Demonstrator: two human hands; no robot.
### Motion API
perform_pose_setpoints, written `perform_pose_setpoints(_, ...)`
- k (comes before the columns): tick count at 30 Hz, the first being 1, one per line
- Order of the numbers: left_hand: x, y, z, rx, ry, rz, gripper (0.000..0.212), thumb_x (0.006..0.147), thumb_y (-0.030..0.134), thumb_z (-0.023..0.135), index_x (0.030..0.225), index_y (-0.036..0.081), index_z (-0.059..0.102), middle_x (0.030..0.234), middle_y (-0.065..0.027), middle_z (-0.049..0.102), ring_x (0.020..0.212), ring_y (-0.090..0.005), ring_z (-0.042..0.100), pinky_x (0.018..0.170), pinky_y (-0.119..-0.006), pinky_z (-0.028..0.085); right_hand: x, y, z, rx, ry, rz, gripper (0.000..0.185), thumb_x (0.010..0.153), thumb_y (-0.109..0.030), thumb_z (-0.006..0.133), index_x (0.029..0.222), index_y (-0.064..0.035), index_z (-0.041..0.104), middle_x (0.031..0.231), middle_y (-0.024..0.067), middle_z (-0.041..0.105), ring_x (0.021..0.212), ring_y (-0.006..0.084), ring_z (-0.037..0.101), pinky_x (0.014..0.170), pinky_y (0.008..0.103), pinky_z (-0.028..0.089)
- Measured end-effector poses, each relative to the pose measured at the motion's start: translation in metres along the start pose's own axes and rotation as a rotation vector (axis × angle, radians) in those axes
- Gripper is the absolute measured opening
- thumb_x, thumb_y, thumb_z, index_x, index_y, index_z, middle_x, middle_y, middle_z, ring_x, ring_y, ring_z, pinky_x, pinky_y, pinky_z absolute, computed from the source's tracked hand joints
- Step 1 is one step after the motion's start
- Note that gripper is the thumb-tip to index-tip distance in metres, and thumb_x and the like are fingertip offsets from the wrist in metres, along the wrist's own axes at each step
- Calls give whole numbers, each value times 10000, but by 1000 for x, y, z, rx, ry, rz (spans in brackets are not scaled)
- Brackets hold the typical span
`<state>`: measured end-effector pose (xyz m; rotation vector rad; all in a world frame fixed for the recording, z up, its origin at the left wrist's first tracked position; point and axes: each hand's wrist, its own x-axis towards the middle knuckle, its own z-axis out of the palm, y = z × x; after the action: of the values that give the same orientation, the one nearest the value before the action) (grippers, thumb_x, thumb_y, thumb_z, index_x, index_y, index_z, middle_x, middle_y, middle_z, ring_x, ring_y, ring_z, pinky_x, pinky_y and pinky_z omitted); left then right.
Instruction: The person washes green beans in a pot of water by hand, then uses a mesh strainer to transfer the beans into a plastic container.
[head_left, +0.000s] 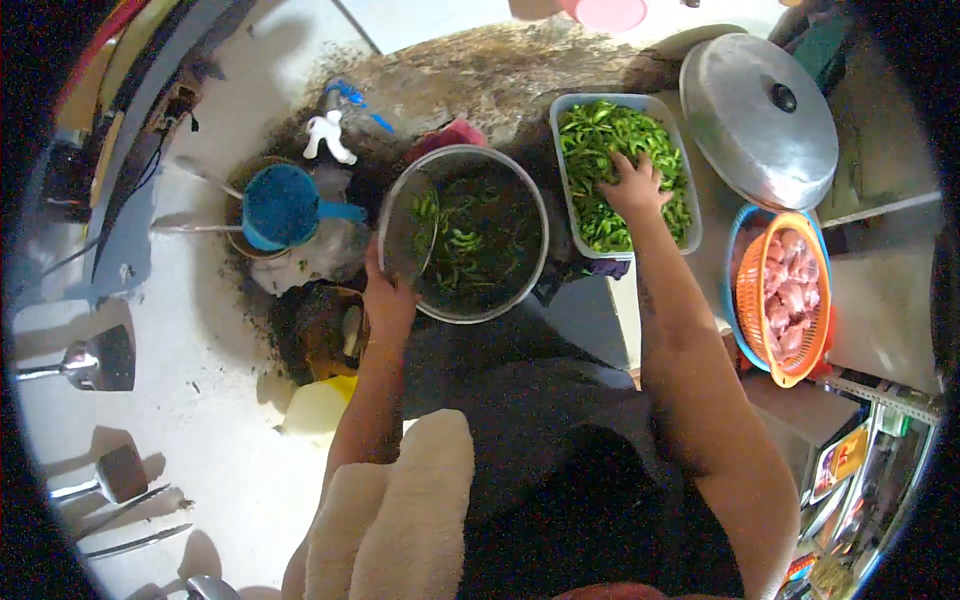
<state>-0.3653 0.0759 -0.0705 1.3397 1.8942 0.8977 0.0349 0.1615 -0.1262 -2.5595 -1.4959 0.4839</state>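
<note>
My left hand (391, 292) grips the left rim of a round clear basin (541, 247). Sliced green vegetables (465, 240) lie in the basin, which looks dark inside, and a thin curved edge shows at its left. My right hand (637, 186) rests with fingers spread on a heap of sliced green vegetables (607, 142) in a rectangular clear plastic container (694, 217), right of the basin. Whether its fingertips hold any pieces cannot be told.
A blue plastic dipper (281, 206) sits at left by a white tap (328, 137). At right, a large metal lid (757, 127) stands above an orange basket (784, 375) of raw meat (791, 292), set in a blue basin (739, 330). Metal utensils (101, 364) are at far left.
</note>
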Motion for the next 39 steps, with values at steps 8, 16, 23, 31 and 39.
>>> perform_pose_setpoints(8, 76, -25, 28, 912, -182, 244, 782, 842, 47, 508, 1499, 339, 201, 1250, -316, 515, 925, -434, 648, 751, -485, 536, -46, -11, 4, -153, 137, -26, 698, 720, -350, 745, 1360, -381, 467, 1561, 114, 201, 1422, 491, 88, 1042, 755, 115)
perform_pose_setpoints(16, 124, -103, 58, 922, -462, 72, 618, 874, 94, 489, 1454, 239, 332, 1101, -244, 637, 940, -397, 662, 733, -449, 556, -67, -26, 31, 205, 457, -653, 502, 734, -107, 697, 1220, -89, 570, 1326, 222, 458, 1310, 484, 337, 1065, 577, 312)
perform_pose_setpoints(23, 83, -40, 107, 46, -973, -689, 458, 885, 89, 502, 1337, 128, 441, 945, -151, 665, 683, -235, 667, 445, -339, 491, -82, -36, 60, 298, 471, -722, 440, 729, -15, 672, 1159, -80, 604, 1296, 206, 480, 1302, 502, 351, 1060, 579, 327)
perform_pose_setpoints(31, 110, -103, 131, -207, -747, 289, 336, 888, 53, 503, 1217, 116, 479, 753, -126, 596, 476, -171, 532, 327, -271, 346, -92, -46, 17, 378, 462, -675, 446, 721, 0, 679, 1153, -83, 605, 1276, 184, 496, 1299, 486, 366, 1064, 535, 354)
perform_pose_setpoints(39, 53, -20, 42, -597, -754, -561, 666, 880, 77, 574, 1469, 247, 313, 1218, -64, 597, 851, -188, 603, 627, -286, 517, -115, -34, 27, 425, 345, -591, 452, 728, -3, 667, 1164, -84, 579, 1258, 175, 510, 1278, 436, 406, 1060, 497, 359)
